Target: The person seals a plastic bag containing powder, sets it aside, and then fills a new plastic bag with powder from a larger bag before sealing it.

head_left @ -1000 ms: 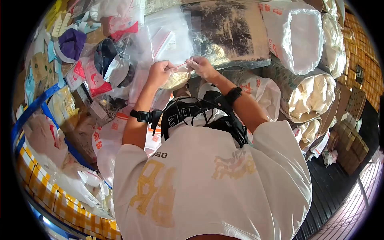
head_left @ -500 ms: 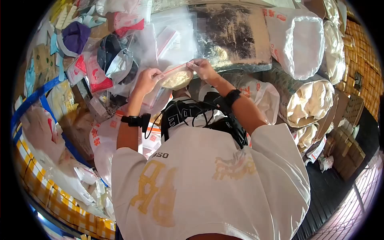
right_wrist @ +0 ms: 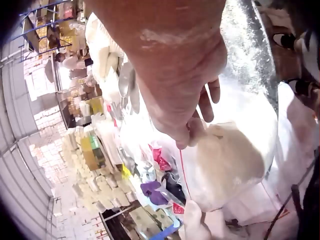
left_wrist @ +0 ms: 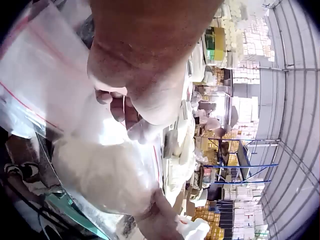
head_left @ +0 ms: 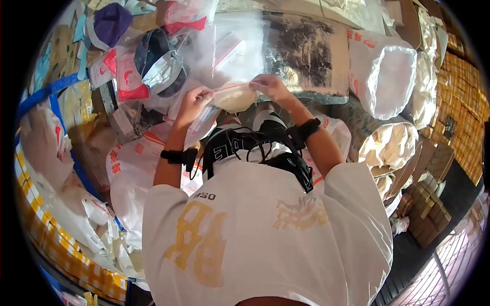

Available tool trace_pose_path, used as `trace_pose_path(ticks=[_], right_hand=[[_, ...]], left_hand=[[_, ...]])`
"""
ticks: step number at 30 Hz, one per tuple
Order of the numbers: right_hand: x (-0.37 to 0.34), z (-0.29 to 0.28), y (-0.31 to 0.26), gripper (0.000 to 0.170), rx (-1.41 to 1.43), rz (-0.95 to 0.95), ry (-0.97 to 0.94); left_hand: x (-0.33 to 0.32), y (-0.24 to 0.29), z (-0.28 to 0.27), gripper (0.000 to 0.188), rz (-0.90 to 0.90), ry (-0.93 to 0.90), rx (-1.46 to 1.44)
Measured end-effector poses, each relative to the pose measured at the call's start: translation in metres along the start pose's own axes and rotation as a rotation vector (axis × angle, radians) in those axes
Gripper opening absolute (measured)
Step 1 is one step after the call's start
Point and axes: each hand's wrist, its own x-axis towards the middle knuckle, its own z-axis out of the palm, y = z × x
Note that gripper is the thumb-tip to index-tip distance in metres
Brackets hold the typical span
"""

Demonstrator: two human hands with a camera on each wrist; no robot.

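Observation:
A clear zip bag (head_left: 236, 100) with pale powder in its lower part hangs between the two hands, its red zip line stretched straight along the top. My left hand (head_left: 193, 106) pinches the left end of that edge between thumb and fingers. At the other end, my right hand (head_left: 273, 88) pinches the upper corner. The powder bulges into a rounded lump in the left wrist view, where the filled bag (left_wrist: 102, 172) hangs below the left hand. In the right wrist view, the right thumb and index finger meet at the red line while the other fingers curl loosely.
Flat zip bags (head_left: 227, 53) lie stacked beyond the hands, next to a dusty dark board (head_left: 301, 53). At the right stands a white sack (head_left: 365, 71) with a wide mouth. Red-and-white packets (head_left: 130, 76) and a purple cloth item (head_left: 110, 24) lie left.
The left hand has moved away from the right along the bag's zip edge, and the edge is now stretched wider. The head view has shifted slightly.

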Motion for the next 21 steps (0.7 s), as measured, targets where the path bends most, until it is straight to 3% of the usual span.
trace_pose_path(ticks=[6,9,15,21], right_hand=[[0.008,0.007,-0.019,0.022,-0.175,0.064,-0.046],[0.012,0.002,-0.011,0.026,-0.075,-0.041,-0.091],[0.011,0.004,-0.025,0.025,-0.427,-0.052,-0.092],[0.021,0.006,-0.023,0.019,-0.647,-0.267,-0.141]], left_hand=[[0.001,0.022,0.016,0.020,-0.016,0.030,0.013],[0.005,0.015,0.017,0.019,0.011,0.092,0.027],[0.011,0.049,0.021,0.022,0.130,0.042,0.460],[0.037,0.096,0.053,0.021,0.154,-0.103,0.822]])
